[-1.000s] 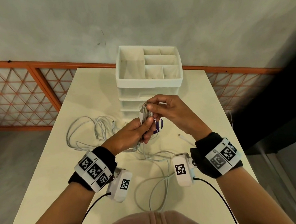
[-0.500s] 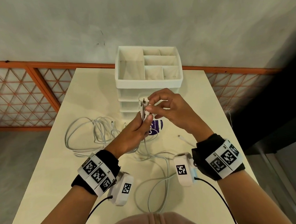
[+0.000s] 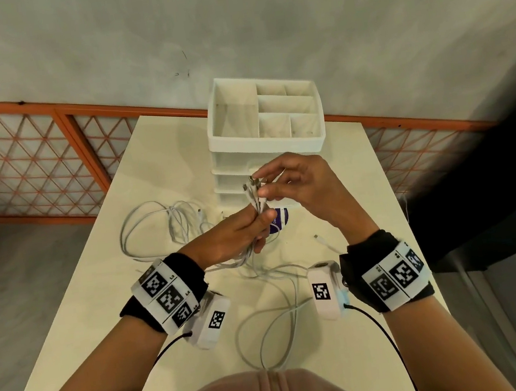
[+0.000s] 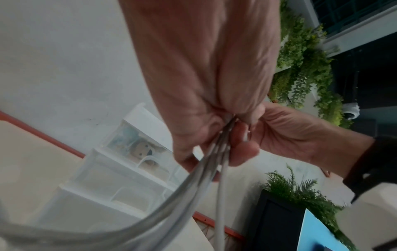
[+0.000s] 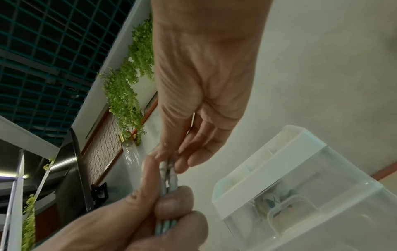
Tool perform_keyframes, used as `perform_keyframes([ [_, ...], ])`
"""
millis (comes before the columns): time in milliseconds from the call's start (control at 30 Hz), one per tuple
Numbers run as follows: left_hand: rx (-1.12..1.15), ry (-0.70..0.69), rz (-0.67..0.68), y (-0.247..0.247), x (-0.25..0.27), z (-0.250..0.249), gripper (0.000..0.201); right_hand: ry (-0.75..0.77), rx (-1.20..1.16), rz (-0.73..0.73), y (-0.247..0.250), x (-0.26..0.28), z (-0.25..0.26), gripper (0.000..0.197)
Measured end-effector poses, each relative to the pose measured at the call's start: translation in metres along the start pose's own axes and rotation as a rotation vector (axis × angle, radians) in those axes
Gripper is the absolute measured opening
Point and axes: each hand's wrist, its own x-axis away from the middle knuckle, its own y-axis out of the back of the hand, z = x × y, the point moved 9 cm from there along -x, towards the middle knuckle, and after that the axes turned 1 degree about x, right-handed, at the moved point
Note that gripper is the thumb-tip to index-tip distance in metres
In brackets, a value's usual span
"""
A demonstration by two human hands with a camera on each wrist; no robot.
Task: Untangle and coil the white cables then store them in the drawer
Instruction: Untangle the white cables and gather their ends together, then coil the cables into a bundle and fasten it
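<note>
Head view: left hand [image 3: 238, 230], fingers curled round a bundle of white cables [image 3: 255, 197], connector ends standing upright above the fist; right hand [image 3: 295, 187], thumb and forefinger pinching the connector tips at the top of the bundle, other fingers loosely extended. Remainder of the cables trailing down in loose loops over the cream table [image 3: 99, 298], one loop group to the left, another near the person's chest; one loose connector end lying on the table to the right. White drawer unit [image 3: 270, 161] at the table's far side, just behind the hands, with an open compartment tray on top; drawers appear closed. A purple-and-white item [image 3: 281, 218] on the table at the unit's foot, partly hidden by the hands. Left wrist view: left hand [image 4: 204, 84] closed on several cable strands [image 4: 193, 186], which run down and out toward the camera; right hand [image 4: 290, 132] meeting it at the top. Drawer unit [image 4: 111, 178] translucent, small objects inside, not identifiable. Right wrist view: right hand [image 5: 204, 84], fingertips [image 5: 182, 166] pressing the connector heads; left hand [image 5: 150, 220] gripping the strands [image 5: 168, 180] below; drawer unit [image 5: 300, 178] at lower right.
</note>
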Motion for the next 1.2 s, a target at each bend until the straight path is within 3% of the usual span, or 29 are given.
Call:
perform_keyframes([
  [100, 0.154, -0.035, -0.108, 0.006, 0.001, -0.015, 0.037, 0.012, -0.054, -0.071, 0.001, 0.002, -0.002, 0.049],
  [133, 0.201, -0.052, -0.163, 0.012, 0.001, -0.021, 0.040, 0.000, -0.118, -0.037, -0.004, 0.002, -0.007, 0.064],
  [200, 0.251, -0.095, -0.235, 0.021, 0.002, -0.032, 0.045, -0.069, -0.223, 0.176, -0.029, 0.006, -0.021, 0.083],
  [267, 0.310, -0.148, -0.251, 0.028, 0.002, -0.045, 0.045, -0.146, -0.141, 0.426, -0.063, 0.016, -0.032, 0.063],
  [333, 0.408, -0.192, -0.244, 0.034, 0.004, -0.056, 0.041, -0.177, -0.017, 0.547, -0.087, 0.025, -0.042, 0.021],
  [367, 0.428, -0.219, -0.247, 0.037, 0.006, -0.061, 0.040, -0.182, -0.008, 0.538, -0.092, 0.026, -0.045, 0.007],
  [400, 0.427, -0.245, -0.268, 0.043, 0.009, -0.065, 0.040, -0.198, 0.001, 0.496, -0.091, 0.024, -0.049, 0.007],
  [500, 0.400, -0.313, -0.356, 0.061, 0.022, -0.070, 0.039, -0.256, 0.080, 0.393, -0.075, 0.018, -0.065, 0.022],
  [667, 0.331, -0.315, -0.431, 0.071, 0.036, -0.068, 0.041, -0.301, 0.367, 0.347, -0.041, 0.016, -0.086, 0.032],
  [767, 0.188, -0.278, -0.493, 0.071, 0.043, -0.066, 0.049, -0.355, 0.301, 0.349, -0.027, 0.024, -0.089, 0.027],
  [833, 0.030, -0.241, -0.502, 0.072, 0.045, -0.062, 0.042, -0.347, 0.251, 0.306, -0.019, 0.028, -0.080, 0.020],
  [933, -0.194, -0.088, -0.321, 0.055, 0.037, -0.049, 0.022, -0.218, 0.198, 0.280, -0.015, 0.025, -0.047, 0.017],
  [1033, -0.372, -0.011, -0.240, 0.042, 0.030, -0.039, 0.036, -0.132, 0.179, 0.331, -0.016, 0.023, -0.022, 0.015],
  [1200, -0.259, -0.143, -0.444, 0.058, 0.031, -0.051, 0.043, -0.163, 0.159, 0.320, -0.003, 0.022, -0.037, 0.020],
])
